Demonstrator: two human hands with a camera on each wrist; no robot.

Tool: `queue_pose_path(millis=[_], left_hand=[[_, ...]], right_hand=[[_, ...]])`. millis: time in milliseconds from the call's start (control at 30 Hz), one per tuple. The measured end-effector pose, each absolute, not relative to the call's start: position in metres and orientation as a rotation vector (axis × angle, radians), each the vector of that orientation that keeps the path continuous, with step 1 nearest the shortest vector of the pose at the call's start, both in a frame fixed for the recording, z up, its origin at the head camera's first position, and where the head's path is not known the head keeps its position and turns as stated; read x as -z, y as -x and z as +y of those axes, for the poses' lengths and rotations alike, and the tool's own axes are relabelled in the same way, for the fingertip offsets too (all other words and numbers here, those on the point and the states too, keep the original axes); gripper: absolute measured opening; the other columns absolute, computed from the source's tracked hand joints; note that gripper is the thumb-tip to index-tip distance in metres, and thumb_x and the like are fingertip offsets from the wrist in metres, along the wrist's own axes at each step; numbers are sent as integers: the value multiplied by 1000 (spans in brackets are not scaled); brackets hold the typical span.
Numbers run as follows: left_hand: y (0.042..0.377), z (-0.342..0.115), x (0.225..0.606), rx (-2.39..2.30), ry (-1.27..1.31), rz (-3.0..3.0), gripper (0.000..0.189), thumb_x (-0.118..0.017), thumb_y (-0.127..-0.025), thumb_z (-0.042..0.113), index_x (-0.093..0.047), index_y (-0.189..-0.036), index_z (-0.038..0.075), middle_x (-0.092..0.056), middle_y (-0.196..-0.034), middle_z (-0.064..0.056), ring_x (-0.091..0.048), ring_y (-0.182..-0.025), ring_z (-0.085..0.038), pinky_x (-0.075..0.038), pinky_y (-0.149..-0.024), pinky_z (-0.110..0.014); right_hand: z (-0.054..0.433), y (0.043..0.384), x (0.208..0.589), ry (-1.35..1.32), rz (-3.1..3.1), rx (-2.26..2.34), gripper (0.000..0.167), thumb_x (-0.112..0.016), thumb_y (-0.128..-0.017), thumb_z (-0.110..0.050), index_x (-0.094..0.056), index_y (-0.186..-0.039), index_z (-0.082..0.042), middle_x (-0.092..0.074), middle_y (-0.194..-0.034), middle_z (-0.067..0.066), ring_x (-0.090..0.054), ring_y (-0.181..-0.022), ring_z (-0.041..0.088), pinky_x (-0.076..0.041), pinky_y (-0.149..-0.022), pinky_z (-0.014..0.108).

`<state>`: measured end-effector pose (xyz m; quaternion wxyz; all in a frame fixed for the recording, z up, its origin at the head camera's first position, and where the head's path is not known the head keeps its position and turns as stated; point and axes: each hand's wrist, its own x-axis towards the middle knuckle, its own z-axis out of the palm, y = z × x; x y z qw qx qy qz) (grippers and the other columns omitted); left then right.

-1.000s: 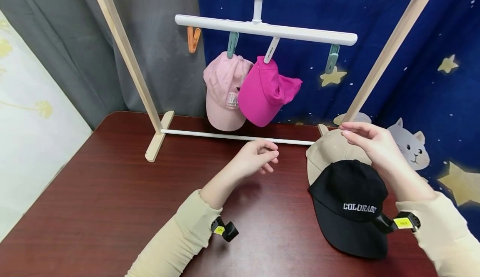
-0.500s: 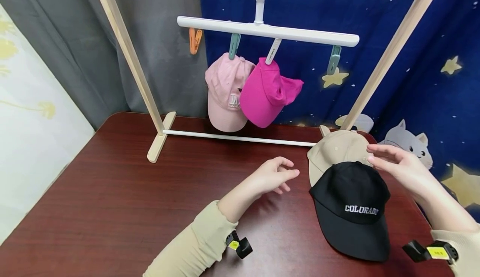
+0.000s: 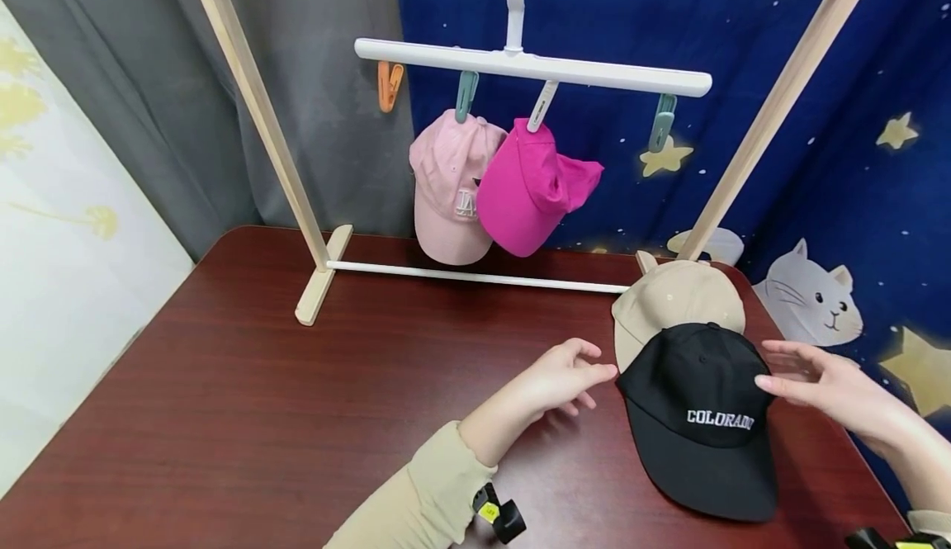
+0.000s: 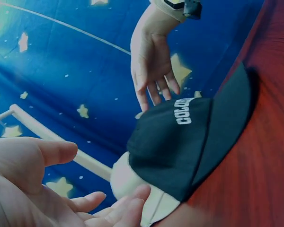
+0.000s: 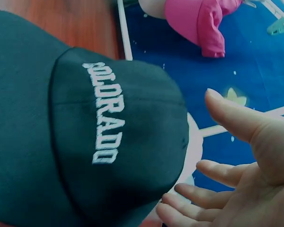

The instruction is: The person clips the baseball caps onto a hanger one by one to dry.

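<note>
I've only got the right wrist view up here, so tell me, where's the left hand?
Observer: The left hand is on the left side of the black cap, across it from the right hand.

Operator: Okay, and what hangs on the left of the bright pink cap? I barely get its edge.

Observer: A paler pink cap, with white lettering on its front.

Operator: Anything further left on the hanger?

Observer: Yes, an orange clip near its left end, with no cap in it.
</note>
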<state>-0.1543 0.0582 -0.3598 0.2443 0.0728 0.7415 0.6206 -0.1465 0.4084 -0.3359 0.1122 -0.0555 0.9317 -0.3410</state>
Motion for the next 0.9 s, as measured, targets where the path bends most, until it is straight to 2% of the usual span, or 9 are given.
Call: queue_pose_path(millis=[33,67,167,267,333,633,800,900], left_hand=[[153,60,360,-1687,-200,2026,41,-67,-90,28,-53,-121,5,-63,-92,-6,-67,-71,-26,-54,-58,-37],[151,62,361,-1678,-200,2027,41,-67,-90,28,-54,-121,5,-63,-93,-7,-66,-71,-26,-54,-58,-37],[148,67,363,-1654,-182,2038,42,-68,-89,29,-54,-122,6,-63,-93,-7,-66,-70,-25,-53,-57,-37],[146,69,365,-1639,-162,2047,42,-68,-89,28,-54,-122,6,-63,-93,-7,-66,-69,-26,-53,-57,-37],[146,70,366,-1633,-158,2051,42,-68,-89,28,-53,-122,6,-63,-93,-8,-66,-69,-26,-53,-57,-38],[146,79,375,-1617,-97,2065,45,-68,-88,27,-50,-126,9,-61,-91,-4,-65,-66,-28,-54,-57,-43],[147,82,382,-1606,-66,2069,48,-69,-88,26,-48,-127,8,-60,-103,-6,-66,-64,-27,-52,-51,-39],[148,84,384,-1600,-53,2063,49,-69,-87,26,-48,-127,7,-58,-110,-10,-67,-65,-28,-53,-51,-39]], right_hand=[[411,144,338,158,2721,993,64,-61,-96,-22,-30,-138,15,-43,-128,41,-47,-90,-14,-51,-68,24],[413,142,341,146,2704,987,65,-60,-96,-23,-28,-138,16,-41,-129,42,-51,-94,-8,-51,-69,26],[418,136,348,102,2650,982,69,-58,-97,-24,-22,-138,18,-34,-131,45,-56,-109,23,-53,-71,33],[421,132,353,41,2587,980,74,-56,-98,-29,-17,-138,20,-29,-133,46,-40,-118,54,-53,-76,41],[422,131,357,12,2551,991,76,-55,-98,-30,-15,-138,21,-28,-133,47,-39,-118,55,-52,-77,44],[426,125,372,-104,2356,1078,80,-55,-98,-30,-9,-135,24,-33,-128,47,-52,-111,45,-51,-80,48],[429,125,380,-137,2262,1142,81,-56,-98,-29,-7,-135,24,-37,-125,46,-54,-109,42,-52,-80,50],[428,125,384,-181,2222,1165,83,-56,-97,-30,-6,-135,24,-39,-124,44,-55,-108,41,-51,-80,51]])
